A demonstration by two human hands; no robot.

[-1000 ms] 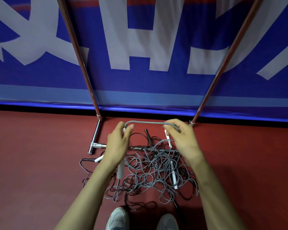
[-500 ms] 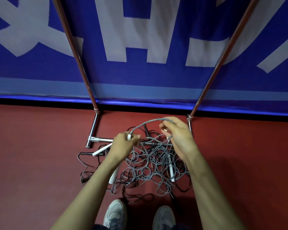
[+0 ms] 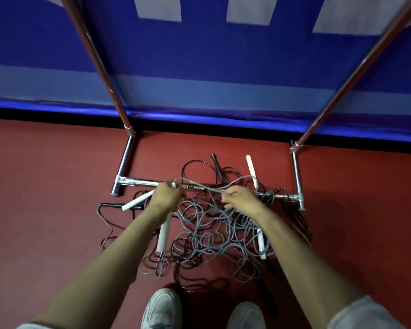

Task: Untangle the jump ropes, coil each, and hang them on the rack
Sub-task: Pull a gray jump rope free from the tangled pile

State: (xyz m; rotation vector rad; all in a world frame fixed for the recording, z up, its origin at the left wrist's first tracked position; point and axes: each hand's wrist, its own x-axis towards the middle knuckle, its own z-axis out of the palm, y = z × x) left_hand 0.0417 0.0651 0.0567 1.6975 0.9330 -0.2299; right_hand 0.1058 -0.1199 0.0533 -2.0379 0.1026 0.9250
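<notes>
A tangle of grey and black jump ropes (image 3: 209, 236) lies on the red floor at the foot of a metal rack (image 3: 126, 160). My left hand (image 3: 165, 197) grips a white handle (image 3: 163, 233) that hangs down below it, together with grey cord. My right hand (image 3: 241, 201) pinches grey cord (image 3: 199, 185), which runs in low loops between both hands. More white handles lie loose in the pile: one (image 3: 134, 203) by my left hand, one (image 3: 251, 169) beyond my right hand, one (image 3: 261, 243) under my right forearm. A black handle (image 3: 216, 166) lies at the far side.
The rack's two slanted uprights (image 3: 97, 58) rise left and right, joined by a low crossbar (image 3: 142, 182) on the floor. Behind it hangs a blue and white banner (image 3: 211, 55). My two white shoes (image 3: 161, 309) stand just in front of the pile.
Both hands have dropped lower and come closer together over the pile. The arch of grey cord between them has flattened into looser loops. The camera tilted down.
</notes>
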